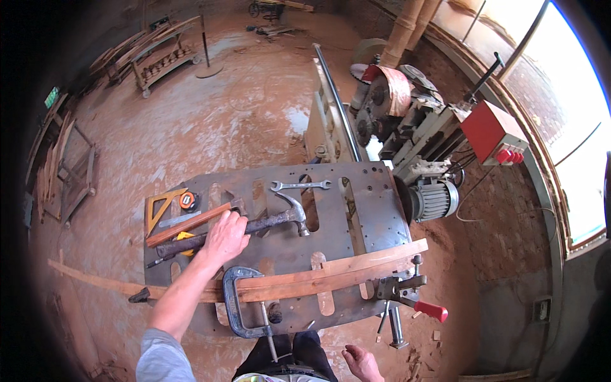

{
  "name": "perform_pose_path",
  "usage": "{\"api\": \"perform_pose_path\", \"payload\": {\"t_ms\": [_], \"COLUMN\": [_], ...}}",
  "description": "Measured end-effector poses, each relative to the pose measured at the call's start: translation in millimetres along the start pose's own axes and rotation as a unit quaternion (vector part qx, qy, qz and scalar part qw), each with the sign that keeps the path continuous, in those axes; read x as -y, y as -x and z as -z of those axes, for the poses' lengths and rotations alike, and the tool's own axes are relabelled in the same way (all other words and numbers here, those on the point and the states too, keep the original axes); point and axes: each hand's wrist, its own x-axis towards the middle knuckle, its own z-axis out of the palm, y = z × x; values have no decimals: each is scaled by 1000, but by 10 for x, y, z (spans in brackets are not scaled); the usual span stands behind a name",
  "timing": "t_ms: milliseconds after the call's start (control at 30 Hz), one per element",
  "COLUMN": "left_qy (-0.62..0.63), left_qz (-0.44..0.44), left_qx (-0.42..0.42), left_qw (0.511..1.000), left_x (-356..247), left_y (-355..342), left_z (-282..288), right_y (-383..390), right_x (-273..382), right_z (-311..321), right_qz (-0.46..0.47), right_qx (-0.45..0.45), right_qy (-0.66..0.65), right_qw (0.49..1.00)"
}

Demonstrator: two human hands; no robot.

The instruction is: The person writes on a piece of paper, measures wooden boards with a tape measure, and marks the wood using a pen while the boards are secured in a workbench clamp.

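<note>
On the dark metal table [280, 248], my left hand [223, 239] is closed over the handle of a claw hammer [270, 221]; the fingertips are mostly hidden. Just beyond the hand lies a wooden-handled tool with a metal end [191, 225]. My right hand [361, 364] hangs low beside my body at the lower edge, holding nothing, its fingers loosely bent and apart. A long, curved wooden strip [293, 286] lies along the near side of the table. A blue-grey C-clamp [231, 305] grips it, and a red-handled toggle clamp [407, 296] stands at its right end.
An open-ended wrench [300, 185], a tape measure [188, 201] and a yellow triangle square [162, 207] lie at the table's far side. Behind to the right is a machine with a motor [436, 200] and red switch box [493, 132]. Timber-loaded racks [156, 51] stand far left.
</note>
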Motion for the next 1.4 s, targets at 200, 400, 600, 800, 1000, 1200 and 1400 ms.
{"api": "perform_pose_path", "payload": {"t_ms": [200, 400, 600, 800, 1000, 1200, 1400], "left_qy": [29, 68, 82, 48, -18, -92, -81], "left_qz": [-83, -68, -112, -138, -222, -184, -237], "left_qx": [-24, 10, 73, 1, -83, -59, -24], "left_qw": [996, 995, 988, 989, 971, 977, 968], "left_x": [-1, 23, 96, 39, -288, -414, -771], "left_y": [-950, -1882, -2340, -2243, -1923, -1944, -1905], "left_z": [-100, -505, -788, -855, -1043, -1266, -870], "right_y": [198, 560, 975, 982, 721, 753, 1114], "right_x": [53, -5, -164, -74, -140, -8, -249], "right_z": [-196, -361, -619, -673, -518, -504, -908], "right_qz": [-16, -137, -156, -182, -181, -203, -219], "right_qx": [-39, -57, -113, -109, -103, -107, -145], "right_qy": [-19, -58, -68, -108, -102, -122, -93], "right_qw": [999, 987, 979, 971, 973, 966, 960]}}
